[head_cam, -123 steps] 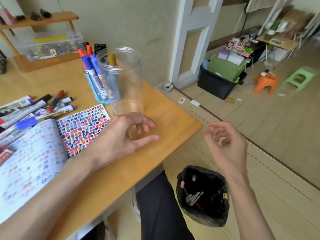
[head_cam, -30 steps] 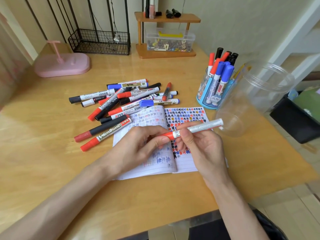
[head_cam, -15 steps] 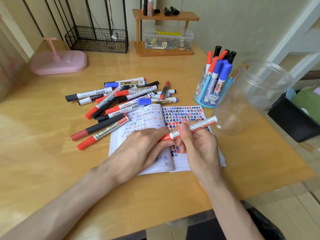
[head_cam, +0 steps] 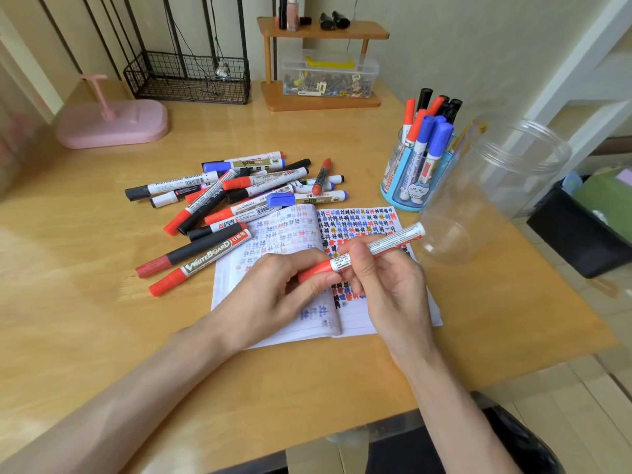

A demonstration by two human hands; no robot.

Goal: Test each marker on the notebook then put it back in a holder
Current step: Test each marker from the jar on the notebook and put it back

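— So, what lies leftmost?
— Loose markers, heaped on the counter beside the open notebook.
— And the hands?
— The left hand grips the red marker at its cap end, and the right hand pinches its barrel above the notebook. A blue holder stands farther right.

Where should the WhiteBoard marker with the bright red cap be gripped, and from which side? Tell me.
Pinch the WhiteBoard marker by its labelled barrel, mid-length, coming from above on the near side. It lies flat and diagonal, with a dark marker close along its far side and bare table along the near one.
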